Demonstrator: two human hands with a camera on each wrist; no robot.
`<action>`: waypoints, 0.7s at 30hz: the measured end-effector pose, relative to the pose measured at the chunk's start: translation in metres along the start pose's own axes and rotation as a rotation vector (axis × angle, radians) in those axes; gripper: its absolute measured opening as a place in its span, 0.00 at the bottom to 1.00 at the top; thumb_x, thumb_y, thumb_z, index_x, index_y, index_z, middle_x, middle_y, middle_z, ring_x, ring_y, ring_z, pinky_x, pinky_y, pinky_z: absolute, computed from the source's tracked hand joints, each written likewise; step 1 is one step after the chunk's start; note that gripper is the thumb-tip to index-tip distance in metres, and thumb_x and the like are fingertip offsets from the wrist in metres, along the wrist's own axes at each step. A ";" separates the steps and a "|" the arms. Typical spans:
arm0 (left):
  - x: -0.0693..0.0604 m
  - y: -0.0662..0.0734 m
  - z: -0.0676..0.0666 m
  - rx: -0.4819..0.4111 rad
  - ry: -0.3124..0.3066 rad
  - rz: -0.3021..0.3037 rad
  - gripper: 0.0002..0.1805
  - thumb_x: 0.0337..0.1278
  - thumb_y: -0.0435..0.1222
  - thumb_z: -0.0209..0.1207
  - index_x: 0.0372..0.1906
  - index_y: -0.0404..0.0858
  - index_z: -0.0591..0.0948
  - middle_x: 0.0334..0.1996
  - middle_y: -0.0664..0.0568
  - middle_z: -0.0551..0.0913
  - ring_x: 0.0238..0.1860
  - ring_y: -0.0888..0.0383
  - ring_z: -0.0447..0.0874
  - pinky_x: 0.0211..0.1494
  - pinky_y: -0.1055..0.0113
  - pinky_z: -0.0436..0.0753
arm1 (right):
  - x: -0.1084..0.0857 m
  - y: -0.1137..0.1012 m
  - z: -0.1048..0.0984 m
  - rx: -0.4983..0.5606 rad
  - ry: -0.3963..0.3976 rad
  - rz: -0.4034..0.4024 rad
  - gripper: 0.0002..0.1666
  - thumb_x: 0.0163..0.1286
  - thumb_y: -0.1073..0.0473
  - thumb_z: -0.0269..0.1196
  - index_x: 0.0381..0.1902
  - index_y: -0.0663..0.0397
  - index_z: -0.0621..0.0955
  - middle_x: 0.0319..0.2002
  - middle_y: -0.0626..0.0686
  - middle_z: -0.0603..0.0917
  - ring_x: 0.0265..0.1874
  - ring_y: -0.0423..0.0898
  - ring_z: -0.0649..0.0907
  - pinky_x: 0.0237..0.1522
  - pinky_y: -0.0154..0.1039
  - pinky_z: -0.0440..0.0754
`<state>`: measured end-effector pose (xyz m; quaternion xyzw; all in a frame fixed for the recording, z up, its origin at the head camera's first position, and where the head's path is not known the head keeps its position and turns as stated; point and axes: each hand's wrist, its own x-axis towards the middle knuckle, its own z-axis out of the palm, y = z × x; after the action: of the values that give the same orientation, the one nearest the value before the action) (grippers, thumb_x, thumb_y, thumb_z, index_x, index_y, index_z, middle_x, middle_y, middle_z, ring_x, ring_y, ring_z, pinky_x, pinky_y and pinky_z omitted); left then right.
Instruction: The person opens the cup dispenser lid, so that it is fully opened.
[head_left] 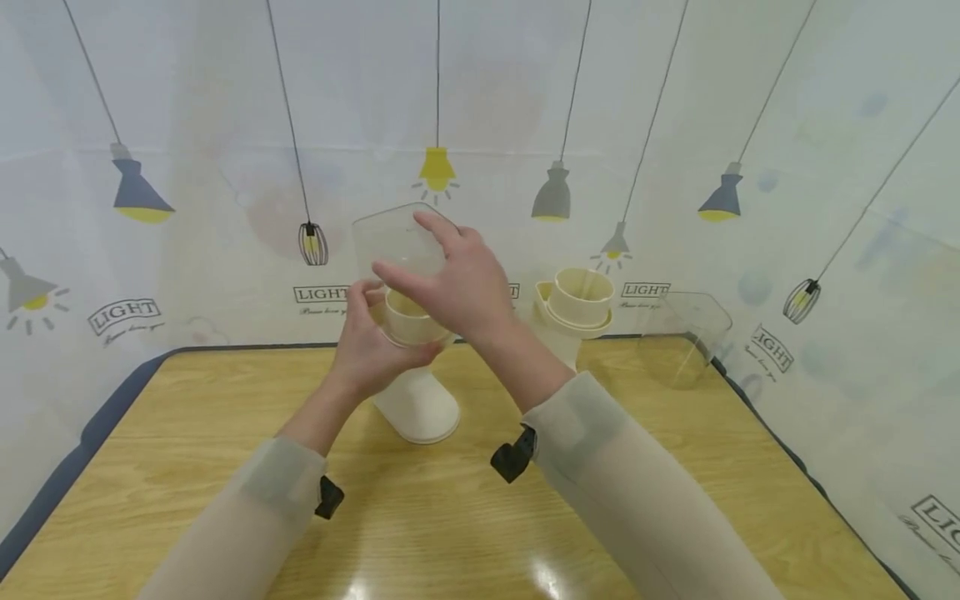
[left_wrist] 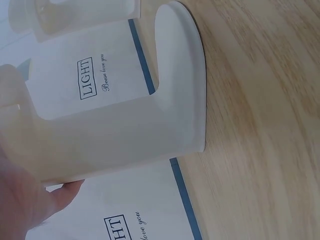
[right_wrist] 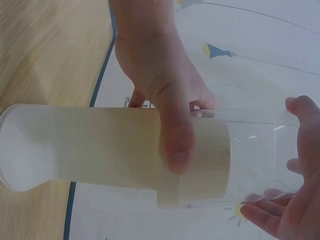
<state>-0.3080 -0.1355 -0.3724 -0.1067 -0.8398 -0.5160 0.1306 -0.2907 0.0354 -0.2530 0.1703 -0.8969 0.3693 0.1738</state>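
A cream stand (head_left: 420, 408) with a broad white foot and a round collar stands on the table. My left hand (head_left: 367, 342) grips it just below the collar; in the right wrist view its thumb (right_wrist: 179, 150) presses against the rim. A clear plastic container (right_wrist: 255, 145) sits around the collar, which shows through its wall. My right hand (head_left: 472, 287) holds the container at its far end, thumb and fingers spread around the sides. In the left wrist view the stand's column (left_wrist: 115, 135) is upright on its foot, with part of my left hand (left_wrist: 25, 205) beside it.
A second cream stand (head_left: 581, 300) with a round collar is behind and right of my right hand. Farther right, another clear container (head_left: 682, 342) rests near the table's back corner. A printed cloth wall (head_left: 495, 92) borders the wooden table (head_left: 225, 400).
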 end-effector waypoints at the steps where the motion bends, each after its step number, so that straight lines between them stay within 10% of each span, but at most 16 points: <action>1: 0.000 0.000 0.000 0.000 -0.005 0.003 0.69 0.41 0.52 0.87 0.81 0.47 0.52 0.75 0.37 0.67 0.69 0.40 0.75 0.72 0.39 0.80 | 0.000 0.000 -0.001 -0.006 0.006 -0.002 0.50 0.67 0.28 0.73 0.83 0.35 0.73 0.77 0.55 0.79 0.73 0.57 0.80 0.66 0.59 0.85; 13: 0.002 0.002 -0.007 0.014 -0.036 0.036 0.67 0.43 0.52 0.87 0.80 0.46 0.51 0.77 0.37 0.65 0.68 0.40 0.76 0.69 0.42 0.82 | -0.004 -0.010 -0.005 -0.060 0.020 -0.005 0.53 0.66 0.26 0.73 0.84 0.34 0.71 0.77 0.57 0.77 0.67 0.57 0.84 0.59 0.58 0.88; 21: 0.004 -0.001 -0.012 0.017 -0.070 0.026 0.71 0.44 0.52 0.86 0.86 0.47 0.48 0.79 0.33 0.66 0.74 0.36 0.74 0.78 0.35 0.75 | -0.004 0.000 -0.018 0.144 0.130 0.009 0.48 0.66 0.33 0.76 0.81 0.35 0.75 0.76 0.52 0.79 0.64 0.53 0.86 0.62 0.53 0.87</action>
<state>-0.3106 -0.1462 -0.3672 -0.1345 -0.8469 -0.5029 0.1085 -0.2839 0.0494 -0.2426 0.1540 -0.8556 0.4438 0.2175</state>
